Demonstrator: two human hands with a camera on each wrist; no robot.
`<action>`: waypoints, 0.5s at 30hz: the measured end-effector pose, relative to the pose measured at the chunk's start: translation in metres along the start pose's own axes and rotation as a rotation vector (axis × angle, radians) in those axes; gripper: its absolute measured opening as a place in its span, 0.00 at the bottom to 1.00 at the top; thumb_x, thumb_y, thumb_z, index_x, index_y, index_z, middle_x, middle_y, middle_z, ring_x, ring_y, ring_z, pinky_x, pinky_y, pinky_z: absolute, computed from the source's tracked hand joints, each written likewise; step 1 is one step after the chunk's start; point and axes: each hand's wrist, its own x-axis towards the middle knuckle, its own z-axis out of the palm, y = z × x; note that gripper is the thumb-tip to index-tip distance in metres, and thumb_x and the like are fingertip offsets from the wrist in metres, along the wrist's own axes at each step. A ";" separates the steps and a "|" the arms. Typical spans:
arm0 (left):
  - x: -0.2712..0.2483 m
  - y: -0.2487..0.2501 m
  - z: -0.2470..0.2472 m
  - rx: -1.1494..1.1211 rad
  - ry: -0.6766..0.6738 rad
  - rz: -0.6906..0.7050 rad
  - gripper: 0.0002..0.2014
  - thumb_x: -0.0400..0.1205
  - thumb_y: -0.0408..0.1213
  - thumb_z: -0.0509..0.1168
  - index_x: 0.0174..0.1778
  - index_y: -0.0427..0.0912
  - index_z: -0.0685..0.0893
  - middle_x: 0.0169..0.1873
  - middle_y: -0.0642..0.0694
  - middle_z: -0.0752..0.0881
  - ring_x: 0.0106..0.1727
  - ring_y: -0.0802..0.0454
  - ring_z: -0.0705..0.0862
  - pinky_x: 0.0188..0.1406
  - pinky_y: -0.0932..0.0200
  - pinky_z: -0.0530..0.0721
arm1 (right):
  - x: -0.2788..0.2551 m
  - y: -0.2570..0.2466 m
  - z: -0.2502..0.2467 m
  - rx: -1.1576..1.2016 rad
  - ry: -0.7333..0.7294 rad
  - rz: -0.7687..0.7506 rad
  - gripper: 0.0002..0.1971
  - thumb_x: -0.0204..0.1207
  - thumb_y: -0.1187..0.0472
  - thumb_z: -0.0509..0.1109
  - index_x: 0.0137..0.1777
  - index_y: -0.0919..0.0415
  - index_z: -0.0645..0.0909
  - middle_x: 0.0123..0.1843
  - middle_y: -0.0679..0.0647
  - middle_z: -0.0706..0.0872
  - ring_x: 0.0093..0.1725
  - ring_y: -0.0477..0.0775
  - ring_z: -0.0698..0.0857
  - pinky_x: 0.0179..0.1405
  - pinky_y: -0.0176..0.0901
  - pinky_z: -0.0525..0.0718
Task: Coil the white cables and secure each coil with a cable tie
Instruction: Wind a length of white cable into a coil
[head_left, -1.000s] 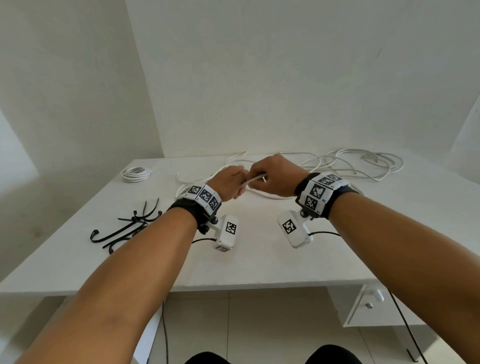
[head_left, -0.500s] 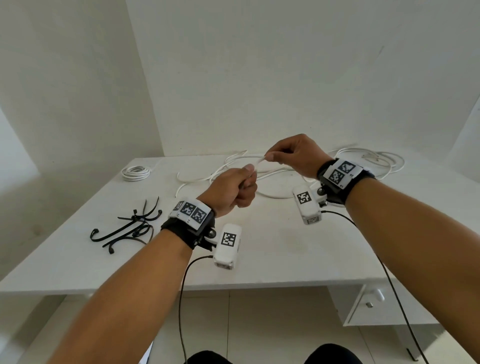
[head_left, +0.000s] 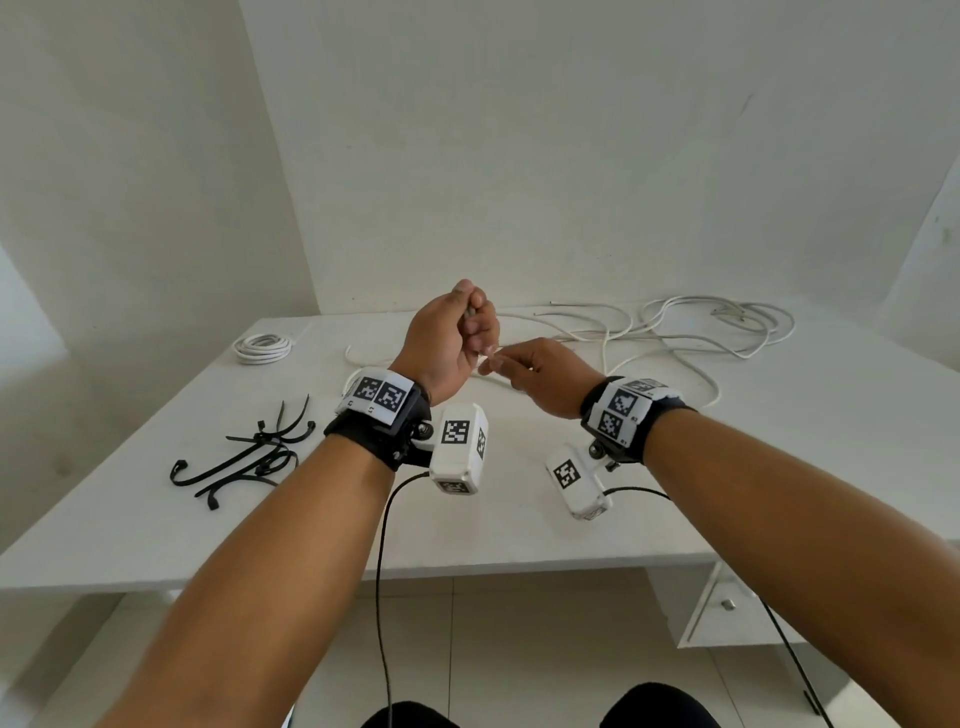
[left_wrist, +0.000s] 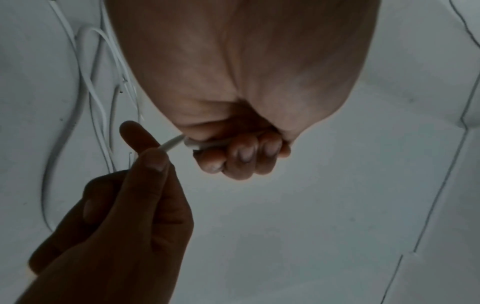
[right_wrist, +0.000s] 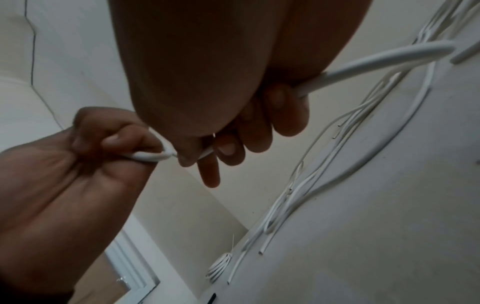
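My left hand (head_left: 470, 322) is raised above the white table (head_left: 156, 530), its curled fingers (left_wrist: 233, 156) gripping a white cable (left_wrist: 205, 144). Just right of it and lower, my right hand (head_left: 498, 361) pinches the same cable (right_wrist: 389, 59) between thumb and fingers (right_wrist: 207, 152); the cable trails off to the loose white cables (head_left: 701, 332) tangled at the back right of the table. A finished white coil (head_left: 261, 347) lies at the back left. Several black cable ties (head_left: 249, 457) lie at the left of the table.
The table stands in a corner, with white walls behind and to the left. A white drawer unit (head_left: 727, 608) sits under its right side. Black leads (head_left: 382, 571) hang from the wrist cameras over the front edge.
My right hand drew the cable up and to the right, then came back beside the left hand. The left hand rose and turned its fist upright, still holding the cable.
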 end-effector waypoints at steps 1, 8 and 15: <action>0.001 -0.001 -0.002 0.006 0.019 0.004 0.18 0.91 0.38 0.44 0.36 0.42 0.69 0.22 0.51 0.66 0.22 0.55 0.65 0.26 0.60 0.67 | 0.000 -0.001 0.003 -0.025 -0.015 -0.004 0.16 0.88 0.50 0.58 0.55 0.49 0.89 0.36 0.55 0.86 0.41 0.57 0.86 0.45 0.46 0.83; 0.007 -0.019 -0.018 0.345 0.143 0.070 0.18 0.92 0.38 0.46 0.37 0.42 0.69 0.22 0.53 0.68 0.23 0.55 0.67 0.28 0.62 0.68 | -0.003 -0.010 0.014 -0.226 -0.136 -0.008 0.20 0.88 0.50 0.58 0.36 0.60 0.77 0.29 0.48 0.77 0.30 0.47 0.75 0.36 0.45 0.72; -0.002 -0.031 -0.029 0.892 0.129 0.056 0.18 0.92 0.39 0.49 0.37 0.37 0.72 0.25 0.48 0.70 0.25 0.54 0.70 0.26 0.70 0.72 | -0.011 -0.019 0.011 -0.342 -0.235 -0.102 0.15 0.86 0.52 0.61 0.53 0.59 0.86 0.38 0.50 0.85 0.38 0.52 0.81 0.43 0.48 0.81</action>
